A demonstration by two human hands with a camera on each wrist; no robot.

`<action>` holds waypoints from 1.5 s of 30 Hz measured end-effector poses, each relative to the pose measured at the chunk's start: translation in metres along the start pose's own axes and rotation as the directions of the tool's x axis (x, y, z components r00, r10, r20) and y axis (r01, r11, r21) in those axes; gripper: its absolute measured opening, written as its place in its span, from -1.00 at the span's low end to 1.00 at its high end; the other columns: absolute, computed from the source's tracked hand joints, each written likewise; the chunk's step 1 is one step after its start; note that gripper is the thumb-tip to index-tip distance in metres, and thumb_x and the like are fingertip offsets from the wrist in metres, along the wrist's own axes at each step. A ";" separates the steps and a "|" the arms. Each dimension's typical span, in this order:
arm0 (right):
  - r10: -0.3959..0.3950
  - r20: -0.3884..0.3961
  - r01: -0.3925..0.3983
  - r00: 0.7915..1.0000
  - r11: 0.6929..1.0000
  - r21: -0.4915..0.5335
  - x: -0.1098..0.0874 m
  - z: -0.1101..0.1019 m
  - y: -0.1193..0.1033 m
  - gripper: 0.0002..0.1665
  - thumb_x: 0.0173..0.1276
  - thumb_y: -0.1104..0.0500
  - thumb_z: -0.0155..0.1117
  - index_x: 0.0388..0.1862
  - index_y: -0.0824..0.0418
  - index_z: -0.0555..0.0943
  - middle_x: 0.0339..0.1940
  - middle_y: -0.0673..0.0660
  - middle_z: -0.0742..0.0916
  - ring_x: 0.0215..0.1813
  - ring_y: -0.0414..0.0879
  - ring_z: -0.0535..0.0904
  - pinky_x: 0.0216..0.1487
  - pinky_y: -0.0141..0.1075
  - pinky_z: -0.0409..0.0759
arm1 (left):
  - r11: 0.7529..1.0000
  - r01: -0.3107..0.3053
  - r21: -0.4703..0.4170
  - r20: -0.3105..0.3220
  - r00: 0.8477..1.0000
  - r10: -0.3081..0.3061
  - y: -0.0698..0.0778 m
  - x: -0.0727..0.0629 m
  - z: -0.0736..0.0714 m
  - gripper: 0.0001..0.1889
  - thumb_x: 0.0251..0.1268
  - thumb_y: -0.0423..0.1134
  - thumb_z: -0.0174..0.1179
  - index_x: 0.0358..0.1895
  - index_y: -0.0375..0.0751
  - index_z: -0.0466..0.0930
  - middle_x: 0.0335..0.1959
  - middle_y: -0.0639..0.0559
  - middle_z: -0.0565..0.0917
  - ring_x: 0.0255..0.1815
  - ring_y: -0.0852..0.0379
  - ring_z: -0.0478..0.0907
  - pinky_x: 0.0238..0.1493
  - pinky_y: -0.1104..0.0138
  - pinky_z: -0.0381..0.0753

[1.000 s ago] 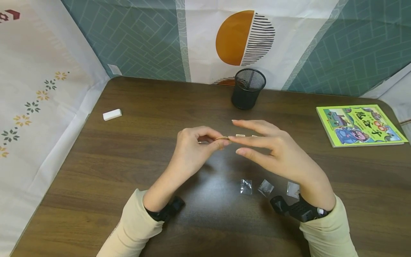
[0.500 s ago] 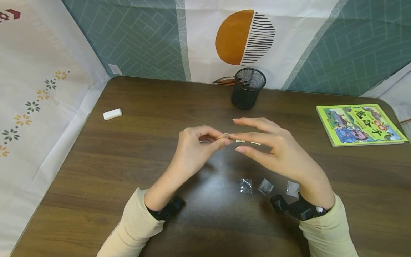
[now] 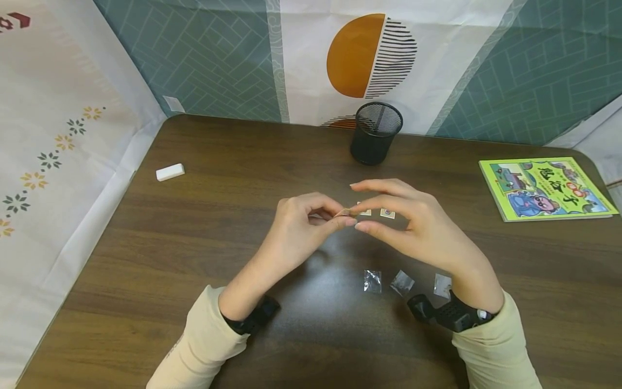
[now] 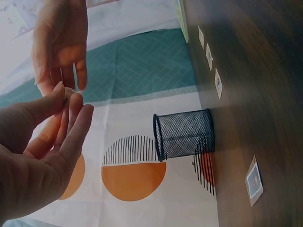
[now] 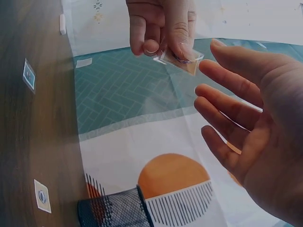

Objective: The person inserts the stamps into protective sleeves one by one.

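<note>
My left hand point(image 3: 301, 222) pinches a small stamp-like card in a clear plastic sleeve point(image 5: 183, 62) between thumb and fingers, raised over the table. The sleeve's corner points toward my right hand point(image 3: 425, 229). That hand has its fingers extended, with the index fingertip right at the sleeve's edge and the thumb apart from it in the right wrist view. Beneath the right fingers lie small pale cards with a printed picture point(image 3: 387, 213), partly covered in the head view. Another small card point(image 4: 254, 181) lies on the table in the left wrist view.
Several small clear plastic sleeves point(image 3: 372, 281) lie on the brown table point(image 3: 218, 248) in front of the right forearm. A black mesh pen cup point(image 3: 373, 143) stands at the back. A white eraser-like block point(image 3: 170, 172) lies far left, and a green book point(image 3: 546, 189) far right.
My left hand has shifted slightly right with the sleeved card. My right thumb has come closer to the left fingertips, and the cards under the right fingers show more.
</note>
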State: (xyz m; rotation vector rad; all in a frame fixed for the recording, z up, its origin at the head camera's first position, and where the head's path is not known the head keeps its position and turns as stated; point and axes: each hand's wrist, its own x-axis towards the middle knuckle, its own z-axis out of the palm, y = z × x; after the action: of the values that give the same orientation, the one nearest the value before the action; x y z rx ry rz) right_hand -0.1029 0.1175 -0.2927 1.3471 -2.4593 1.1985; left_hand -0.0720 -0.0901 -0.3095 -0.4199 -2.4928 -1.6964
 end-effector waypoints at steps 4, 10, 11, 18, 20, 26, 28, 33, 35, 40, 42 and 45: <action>0.040 0.030 -0.040 0.999 0.999 -0.001 -0.001 0.000 0.002 -0.63 0.07 0.31 0.44 -0.11 0.07 0.66 0.17 0.01 0.57 0.18 -0.13 0.47 0.06 -0.41 0.40 | 0.999 -0.031 0.012 0.019 0.999 0.031 0.000 0.000 0.000 -0.91 0.00 -0.29 0.41 -0.43 -0.19 0.70 -0.48 0.10 0.67 -0.44 0.32 0.58 -0.32 0.47 0.62; 0.045 0.045 -0.044 0.998 0.999 -0.021 -0.001 -0.002 0.005 -0.57 0.06 0.31 0.45 -0.05 0.08 0.65 0.14 0.00 0.59 0.16 -0.13 0.48 0.12 -0.38 0.41 | 0.998 0.010 -0.065 0.066 0.998 -0.006 -0.002 0.002 0.000 -0.89 0.00 -0.32 0.40 -0.39 -0.24 0.69 -0.48 0.05 0.69 -0.47 0.29 0.63 -0.38 0.42 0.62; 0.045 0.047 -0.044 0.998 0.999 -0.023 -0.001 -0.002 0.005 -0.55 0.06 0.31 0.45 -0.02 0.09 0.64 0.13 0.00 0.60 0.16 -0.13 0.49 0.12 -0.37 0.41 | 0.995 0.029 -0.096 0.077 0.997 -0.022 -0.003 0.003 -0.001 -0.88 -0.01 -0.33 0.40 -0.37 -0.26 0.68 -0.48 0.03 0.70 -0.48 0.26 0.64 -0.38 0.39 0.63; 0.072 0.065 -0.071 0.995 0.997 -0.017 -0.002 -0.003 0.005 -0.55 0.15 0.24 0.40 0.06 0.11 0.61 0.13 -0.01 0.60 0.17 -0.16 0.48 0.13 -0.35 0.43 | 0.967 0.113 -0.227 0.149 0.986 -0.080 -0.006 0.005 -0.003 -0.87 0.20 -0.33 0.24 -0.26 -0.34 0.67 -0.40 -0.07 0.72 -0.42 0.04 0.70 -0.24 0.31 0.64; 0.079 0.076 -0.078 0.994 0.997 -0.015 -0.002 -0.003 0.004 -0.57 0.19 0.22 0.36 0.08 0.11 0.61 0.13 -0.01 0.60 0.17 -0.16 0.48 0.13 -0.33 0.44 | 0.970 0.109 -0.215 0.152 0.985 -0.077 -0.006 0.005 -0.004 -0.85 0.26 -0.31 0.20 -0.25 -0.33 0.67 -0.39 -0.07 0.72 -0.41 0.03 0.70 -0.22 0.32 0.64; 0.085 0.083 -0.084 0.993 0.996 -0.021 -0.003 -0.005 0.005 -0.56 0.22 0.23 0.33 0.11 0.12 0.58 0.09 -0.01 0.64 0.14 -0.17 0.49 0.11 -0.22 0.48 | 0.978 0.109 -0.176 0.150 0.985 -0.082 -0.007 0.005 -0.004 -0.86 0.29 -0.36 0.16 -0.17 -0.33 0.63 -0.33 -0.09 0.69 -0.39 0.10 0.69 -0.26 0.29 0.65; 0.093 0.065 -0.091 0.994 0.995 -0.035 -0.004 -0.007 0.006 -0.54 0.21 0.24 0.34 0.13 0.12 0.58 0.07 -0.01 0.64 0.14 -0.16 0.50 0.09 -0.21 0.48 | 0.987 0.108 -0.120 0.138 0.986 -0.091 -0.010 0.006 -0.004 -0.87 0.27 -0.38 0.17 -0.16 -0.32 0.62 -0.32 -0.10 0.68 -0.38 0.15 0.68 -0.30 0.29 0.65; 0.104 0.040 -0.101 0.994 0.993 -0.065 -0.005 -0.011 0.009 -0.54 0.21 0.23 0.34 0.13 0.10 0.58 0.07 -0.03 0.65 0.16 -0.16 0.49 0.08 -0.35 0.46 | 0.975 0.172 0.144 0.137 0.972 -0.192 -0.030 0.015 -0.004 -0.92 0.22 -0.32 0.23 -0.25 -0.21 0.67 -0.36 -0.01 0.72 -0.37 0.13 0.68 -0.33 0.34 0.61; 0.103 0.039 -0.099 0.994 0.992 -0.077 -0.005 -0.013 0.011 -0.55 0.22 0.23 0.34 0.12 0.10 0.58 0.06 -0.03 0.65 0.16 -0.16 0.49 0.06 -0.40 0.45 | 0.948 0.213 0.236 0.174 0.951 -0.257 -0.037 0.020 -0.004 -0.92 0.23 -0.29 0.23 -0.27 -0.20 0.66 -0.40 0.01 0.72 -0.40 0.10 0.68 -0.33 0.34 0.59; 0.136 0.035 -0.130 0.990 0.983 -0.128 -0.006 -0.018 0.015 -0.58 0.22 0.23 0.33 0.09 0.11 0.59 0.04 -0.03 0.66 0.15 -0.15 0.50 0.05 -0.44 0.44 | 0.869 0.214 0.446 0.240 0.907 -0.347 -0.044 0.036 0.000 -0.95 0.22 -0.31 0.20 -0.33 -0.20 0.61 -0.49 0.06 0.70 -0.54 0.15 0.61 -0.35 0.29 0.55; 0.156 0.033 -0.150 0.987 0.978 -0.143 -0.007 -0.020 0.016 -0.60 0.24 0.23 0.31 0.09 0.12 0.60 0.03 -0.02 0.67 0.14 -0.14 0.51 0.04 -0.45 0.43 | 0.821 0.202 0.534 0.225 0.902 -0.369 -0.046 0.041 0.001 -0.97 0.19 -0.30 0.21 -0.36 -0.16 0.61 -0.48 0.10 0.68 -0.52 0.18 0.58 -0.37 0.28 0.53; 0.193 0.023 -0.187 0.981 0.970 -0.155 -0.010 -0.022 0.020 -0.62 0.26 0.23 0.30 0.08 0.13 0.60 0.02 -0.01 0.67 0.13 -0.13 0.52 0.05 -0.48 0.42 | 0.741 0.200 0.641 0.210 0.883 -0.420 -0.051 0.048 0.004 -0.94 0.19 -0.31 0.16 -0.41 -0.11 0.59 -0.47 0.13 0.63 -0.47 0.16 0.52 -0.42 0.27 0.48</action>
State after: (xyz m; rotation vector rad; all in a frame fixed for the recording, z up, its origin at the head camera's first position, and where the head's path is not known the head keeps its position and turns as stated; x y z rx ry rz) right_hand -0.1179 0.1449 -0.2932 1.1273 -2.6957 1.0016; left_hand -0.1319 -0.0960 -0.3456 -0.2396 -3.3312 -0.8156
